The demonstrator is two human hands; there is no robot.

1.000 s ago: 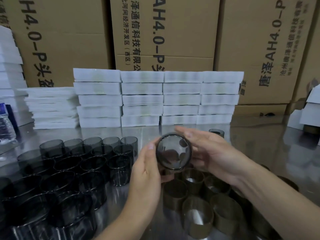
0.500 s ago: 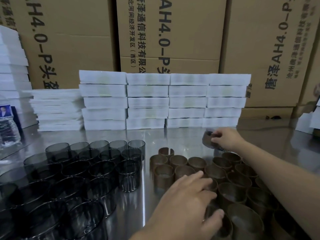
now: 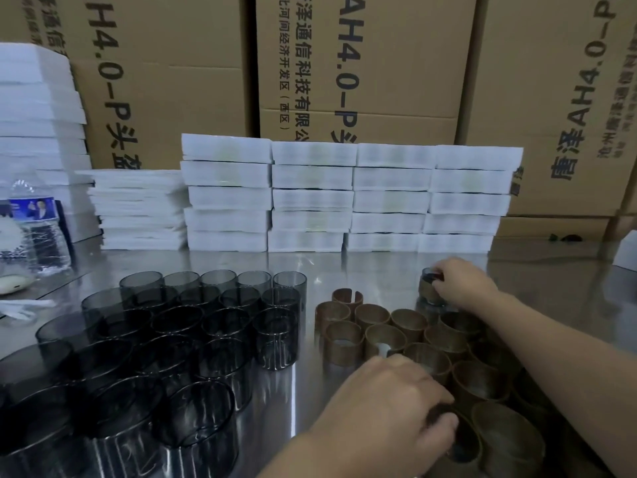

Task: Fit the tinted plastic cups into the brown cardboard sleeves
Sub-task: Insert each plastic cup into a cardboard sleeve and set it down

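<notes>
Several tinted plastic cups [image 3: 179, 336] stand in rows on the left of the steel table. To their right stand several brown cardboard sleeves [image 3: 379, 336] in a cluster. My right hand [image 3: 462, 284] reaches to the far side of the cluster and grips a sleeved cup [image 3: 429, 288] standing on the table. My left hand [image 3: 389, 415] is low in the foreground, with fingers curled round the rim of a near sleeve [image 3: 458, 443]; its palm hides most of that sleeve.
White flat boxes [image 3: 344, 198] are stacked in rows behind the work area, with large cardboard cartons [image 3: 379, 63] behind them. A water bottle [image 3: 38, 229] stands at the far left. Bare steel table [image 3: 379, 270] lies between the boxes and the sleeves.
A second ago both hands held a sleeved cup up in front of me. My right hand has set it down behind the sleeves, and my left hand has dropped onto a near sleeve.
</notes>
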